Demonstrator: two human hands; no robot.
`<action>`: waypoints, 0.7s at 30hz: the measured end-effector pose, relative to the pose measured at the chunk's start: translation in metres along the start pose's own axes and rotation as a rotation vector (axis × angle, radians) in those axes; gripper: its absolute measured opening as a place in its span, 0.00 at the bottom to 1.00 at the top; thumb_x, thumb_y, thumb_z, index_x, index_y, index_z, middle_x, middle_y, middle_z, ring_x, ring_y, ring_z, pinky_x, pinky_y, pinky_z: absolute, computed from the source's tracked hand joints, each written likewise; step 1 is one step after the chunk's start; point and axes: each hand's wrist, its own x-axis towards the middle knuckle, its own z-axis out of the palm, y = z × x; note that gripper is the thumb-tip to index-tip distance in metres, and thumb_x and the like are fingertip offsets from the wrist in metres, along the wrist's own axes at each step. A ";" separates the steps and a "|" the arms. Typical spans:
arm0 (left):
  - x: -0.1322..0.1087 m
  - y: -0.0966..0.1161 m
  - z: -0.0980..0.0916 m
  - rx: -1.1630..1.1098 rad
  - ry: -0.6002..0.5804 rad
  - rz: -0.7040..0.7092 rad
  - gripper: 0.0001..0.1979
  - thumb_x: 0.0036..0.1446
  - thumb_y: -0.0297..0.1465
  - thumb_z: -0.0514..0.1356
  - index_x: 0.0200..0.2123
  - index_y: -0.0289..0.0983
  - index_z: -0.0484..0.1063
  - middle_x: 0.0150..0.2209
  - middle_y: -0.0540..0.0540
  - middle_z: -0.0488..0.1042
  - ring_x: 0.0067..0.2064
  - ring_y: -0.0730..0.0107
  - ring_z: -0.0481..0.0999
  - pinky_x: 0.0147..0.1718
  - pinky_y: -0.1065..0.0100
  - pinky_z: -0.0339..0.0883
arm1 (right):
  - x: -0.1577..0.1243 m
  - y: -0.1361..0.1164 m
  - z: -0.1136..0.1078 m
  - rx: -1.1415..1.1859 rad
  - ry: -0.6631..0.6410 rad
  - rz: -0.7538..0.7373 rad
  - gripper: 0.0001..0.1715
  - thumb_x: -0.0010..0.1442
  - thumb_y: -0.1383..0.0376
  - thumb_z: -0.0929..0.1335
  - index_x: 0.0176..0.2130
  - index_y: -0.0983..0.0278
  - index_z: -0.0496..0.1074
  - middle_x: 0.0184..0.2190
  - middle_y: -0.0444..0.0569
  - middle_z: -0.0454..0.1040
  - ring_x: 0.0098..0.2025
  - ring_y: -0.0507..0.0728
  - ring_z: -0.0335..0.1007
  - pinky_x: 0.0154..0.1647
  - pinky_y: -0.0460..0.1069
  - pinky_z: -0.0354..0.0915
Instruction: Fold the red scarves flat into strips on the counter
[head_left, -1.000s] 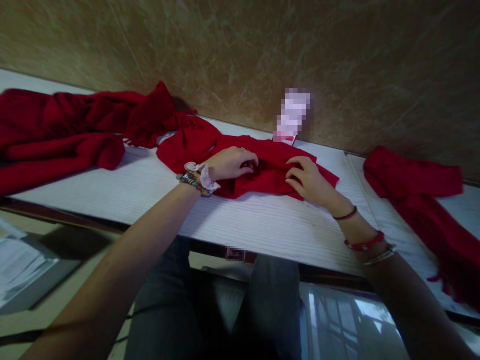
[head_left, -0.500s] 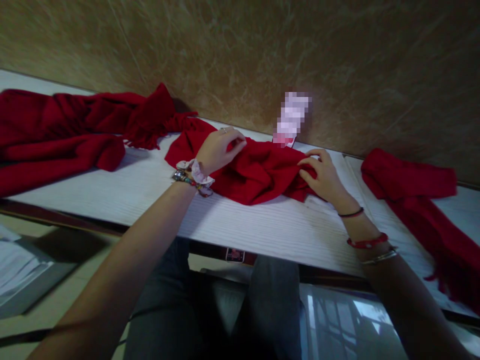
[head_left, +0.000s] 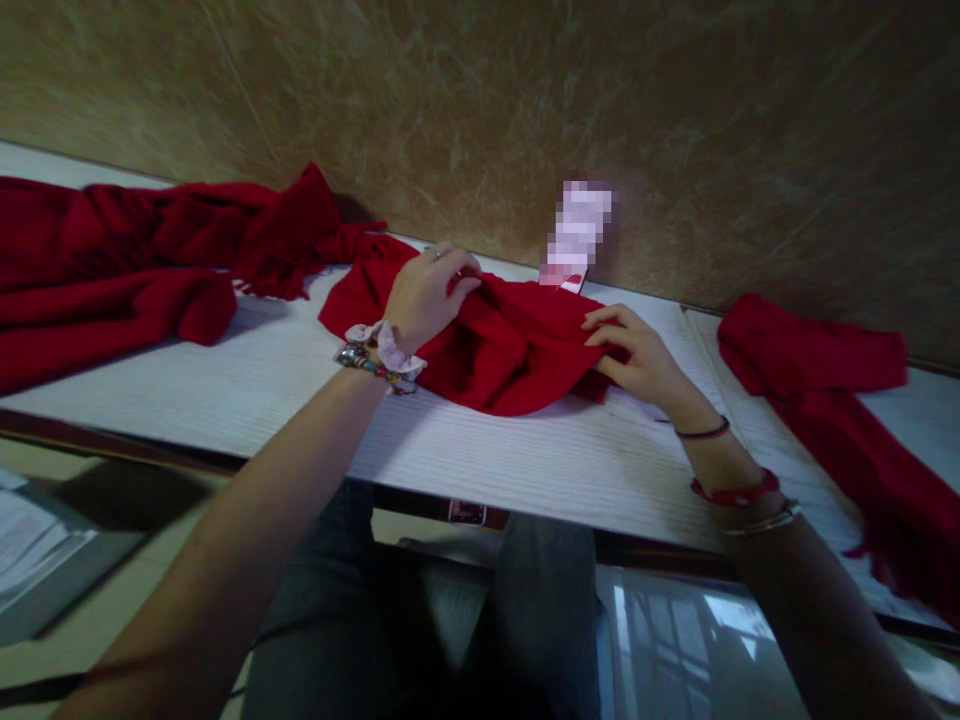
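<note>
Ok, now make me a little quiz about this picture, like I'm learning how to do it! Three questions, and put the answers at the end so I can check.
1. Which wrist wears the pale scrunchie, left or right?
2. True or false: the middle red cloth is rumpled, with folds in it.
3. How many bands can you count around the right arm?

Key
1. Left: it sits just behind the left hand.
2. True: it is bunched up, not spread flat.
3. Three: a black band, a red band and a silvery band.
</note>
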 end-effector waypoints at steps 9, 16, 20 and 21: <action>-0.006 0.027 0.012 -0.001 -0.262 0.414 0.13 0.60 0.35 0.50 0.40 0.35 0.70 0.39 0.43 0.71 0.40 0.66 0.70 0.38 0.66 0.62 | 0.000 0.017 0.002 -0.117 0.375 0.238 0.07 0.53 0.68 0.64 0.33 0.61 0.71 0.35 0.50 0.68 0.40 0.58 0.66 0.41 0.57 0.66; -0.008 0.031 0.025 0.047 -0.406 0.429 0.10 0.58 0.31 0.54 0.41 0.38 0.71 0.40 0.45 0.72 0.41 0.66 0.71 0.39 0.68 0.62 | -0.001 -0.002 0.002 -0.301 0.064 -0.042 0.12 0.57 0.64 0.64 0.41 0.58 0.73 0.49 0.53 0.63 0.53 0.62 0.58 0.53 0.61 0.58; -0.006 0.024 0.024 0.013 -0.274 0.427 0.09 0.58 0.28 0.52 0.37 0.37 0.72 0.37 0.45 0.72 0.39 0.67 0.71 0.37 0.66 0.62 | -0.002 0.003 0.007 -0.315 -0.009 -0.103 0.07 0.55 0.63 0.66 0.32 0.61 0.74 0.46 0.54 0.65 0.51 0.63 0.59 0.52 0.62 0.58; -0.006 0.022 0.022 0.008 -0.235 0.415 0.09 0.58 0.28 0.52 0.37 0.36 0.72 0.36 0.45 0.72 0.39 0.67 0.71 0.37 0.66 0.62 | -0.002 0.005 0.007 -0.304 0.003 -0.104 0.06 0.55 0.64 0.66 0.30 0.61 0.74 0.44 0.54 0.66 0.50 0.63 0.60 0.52 0.62 0.59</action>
